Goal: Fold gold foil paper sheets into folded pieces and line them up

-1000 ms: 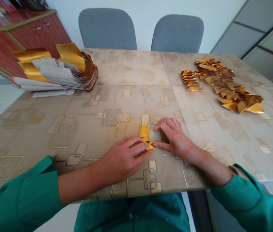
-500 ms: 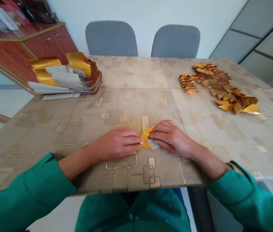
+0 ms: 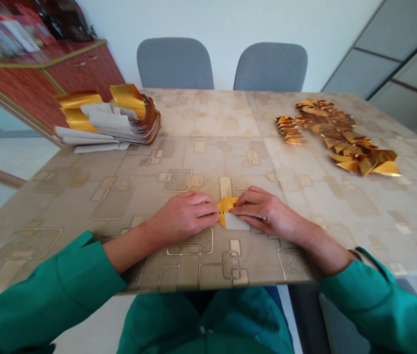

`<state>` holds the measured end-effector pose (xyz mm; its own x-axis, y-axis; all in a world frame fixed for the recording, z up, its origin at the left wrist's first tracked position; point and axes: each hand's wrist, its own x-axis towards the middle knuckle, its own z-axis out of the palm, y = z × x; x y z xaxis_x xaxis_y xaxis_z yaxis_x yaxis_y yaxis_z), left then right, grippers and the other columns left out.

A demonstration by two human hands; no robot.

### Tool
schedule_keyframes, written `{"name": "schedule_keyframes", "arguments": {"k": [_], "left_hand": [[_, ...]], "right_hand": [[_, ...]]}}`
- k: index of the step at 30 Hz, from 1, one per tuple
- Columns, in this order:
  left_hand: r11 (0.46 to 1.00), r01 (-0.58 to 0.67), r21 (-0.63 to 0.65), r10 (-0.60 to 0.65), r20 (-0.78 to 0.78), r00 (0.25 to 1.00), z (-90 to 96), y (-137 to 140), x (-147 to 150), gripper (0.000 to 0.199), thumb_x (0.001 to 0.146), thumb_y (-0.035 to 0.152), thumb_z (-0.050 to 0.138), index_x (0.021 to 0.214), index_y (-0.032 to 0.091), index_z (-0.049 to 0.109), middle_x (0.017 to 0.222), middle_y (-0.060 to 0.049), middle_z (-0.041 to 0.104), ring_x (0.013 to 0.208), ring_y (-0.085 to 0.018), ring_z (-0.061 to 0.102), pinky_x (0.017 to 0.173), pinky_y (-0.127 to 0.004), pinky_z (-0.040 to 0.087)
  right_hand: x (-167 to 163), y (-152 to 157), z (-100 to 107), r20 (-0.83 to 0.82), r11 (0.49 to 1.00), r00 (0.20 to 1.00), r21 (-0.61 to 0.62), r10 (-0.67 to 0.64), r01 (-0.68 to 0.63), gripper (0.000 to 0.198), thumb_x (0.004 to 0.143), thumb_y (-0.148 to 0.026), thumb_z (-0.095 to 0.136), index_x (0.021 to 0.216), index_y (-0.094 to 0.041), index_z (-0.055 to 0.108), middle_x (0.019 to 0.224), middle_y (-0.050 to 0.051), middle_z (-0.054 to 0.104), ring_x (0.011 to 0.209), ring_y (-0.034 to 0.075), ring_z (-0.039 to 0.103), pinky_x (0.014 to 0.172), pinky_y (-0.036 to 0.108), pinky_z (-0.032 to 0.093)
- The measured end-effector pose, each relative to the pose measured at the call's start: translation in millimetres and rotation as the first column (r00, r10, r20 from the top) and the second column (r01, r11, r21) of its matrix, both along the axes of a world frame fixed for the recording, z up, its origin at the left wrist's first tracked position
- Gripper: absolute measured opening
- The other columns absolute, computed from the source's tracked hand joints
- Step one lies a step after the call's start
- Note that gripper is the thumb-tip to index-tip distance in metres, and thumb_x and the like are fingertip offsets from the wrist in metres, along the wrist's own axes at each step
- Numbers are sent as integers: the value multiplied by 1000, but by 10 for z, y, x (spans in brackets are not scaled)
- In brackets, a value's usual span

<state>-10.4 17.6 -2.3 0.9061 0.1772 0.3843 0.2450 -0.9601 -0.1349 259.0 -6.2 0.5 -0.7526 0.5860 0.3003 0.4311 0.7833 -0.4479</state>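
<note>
Between my hands, low over the patterned tabletop, is a partly folded sheet of gold paper [image 3: 227, 204] whose pale back shows on the near side. My left hand [image 3: 186, 216] has its fingertips pressed together on the left end of the sheet. On the right end, the fingers of my right hand [image 3: 267, 211] pinch the paper, with the thumb side partly hidden. Parts of the sheet lie out of sight under the fingers.
A thick stack of gold and grey-backed paper [image 3: 120, 123] sits at the back left. Folded gold paper pieces [image 3: 344, 135] lie in a winding row at the right. Two grey chairs [image 3: 175, 64] stand beyond the table [image 3: 216, 162]. A red-brown cabinet [image 3: 83, 73] is at the far left.
The near half of the sheet now shows a flatter, wider pale area, with gold along the far side. Both hands keep hold of it. The whole view has shifted slightly.
</note>
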Motion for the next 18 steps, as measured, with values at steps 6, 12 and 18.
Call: {"name": "schedule_keyframes", "arguments": {"k": [6, 12, 18], "left_hand": [[1000, -9, 18, 9, -18, 1000, -3, 30, 27, 28, 104, 16, 43, 97, 15, 69, 91, -6, 69, 84, -17, 58, 70, -30, 46], [999, -40, -11, 40, -36, 999, -1, -26, 66, 22, 102, 19, 48, 95, 13, 68, 87, -6, 67, 79, -18, 56, 69, -30, 46], [999, 39, -27, -40, -50, 998, 18, -34, 103, 24, 101, 14, 45, 99, 13, 68, 91, -8, 70, 83, -18, 61, 73, -30, 52]], "right_hand": [[-2, -2, -5, 36, 1000, 999, -16, -13, 13, 23, 94, -23, 58, 115, -17, 67, 101, 9, 64, 95, 21, 56, 87, 39, 49], [-45, -13, -20, 75, 997, 995, -12, -73, 74, 18, 95, -25, 59, 108, -16, 66, 100, 9, 62, 95, 21, 55, 86, 37, 48], [-83, -8, -51, 56, 994, 993, 18, -106, 106, 18, 99, -26, 51, 103, -17, 66, 94, 9, 62, 92, 20, 54, 81, 35, 47]]}}
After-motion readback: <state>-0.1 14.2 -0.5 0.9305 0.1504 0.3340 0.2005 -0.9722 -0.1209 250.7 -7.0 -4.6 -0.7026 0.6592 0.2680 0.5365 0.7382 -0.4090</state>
